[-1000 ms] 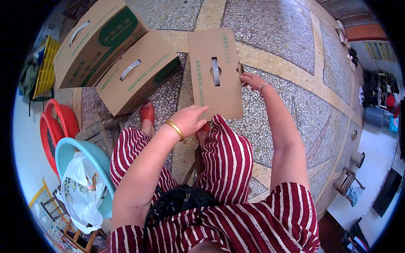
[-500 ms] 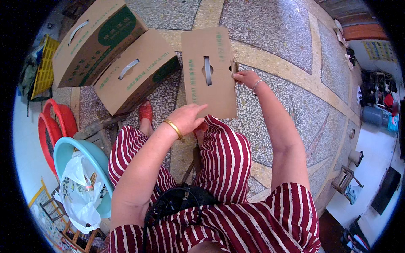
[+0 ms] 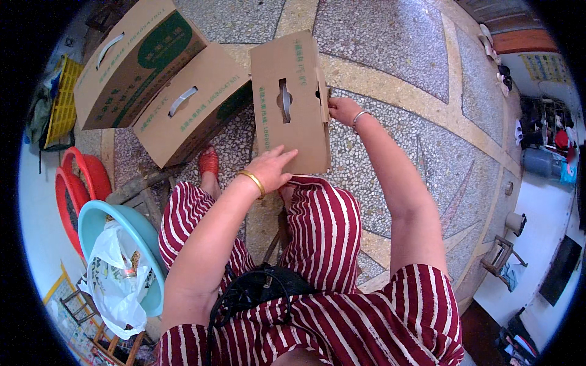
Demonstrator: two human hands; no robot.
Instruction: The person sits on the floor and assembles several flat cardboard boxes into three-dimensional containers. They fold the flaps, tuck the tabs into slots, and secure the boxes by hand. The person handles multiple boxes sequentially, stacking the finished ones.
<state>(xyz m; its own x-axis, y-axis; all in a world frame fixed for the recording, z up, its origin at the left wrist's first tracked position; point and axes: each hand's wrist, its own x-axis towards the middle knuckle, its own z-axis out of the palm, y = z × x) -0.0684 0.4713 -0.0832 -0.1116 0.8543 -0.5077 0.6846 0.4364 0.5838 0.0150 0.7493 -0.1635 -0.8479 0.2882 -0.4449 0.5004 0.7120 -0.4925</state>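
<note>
A brown cardboard box (image 3: 305,131) with green print stands upright on the floor in front of my knees, its slotted top holding a pale plastic carry handle (image 3: 284,104). My left hand (image 3: 268,171) rests on the near end of that top, fingers spread and palm down. At the box's right side my right hand (image 3: 345,112) has its fingers curled at a small flap on the edge; the fingertips are partly hidden. Two similar boxes with white handles stand to the left: the nearer box (image 3: 195,110) and the farther box (image 3: 137,67).
To my left are a light-blue basin (image 3: 94,213) holding a white plastic bag (image 3: 116,277), and red basins (image 3: 70,195) behind it. A yellow crate (image 3: 63,100) leans by the left wall. A small stool (image 3: 502,263) stands far right on the speckled floor (image 3: 390,55).
The box in front has shifted left and tilted, showing more of its right side. My right hand has moved left with it; my left hand lies farther onto its near end.
</note>
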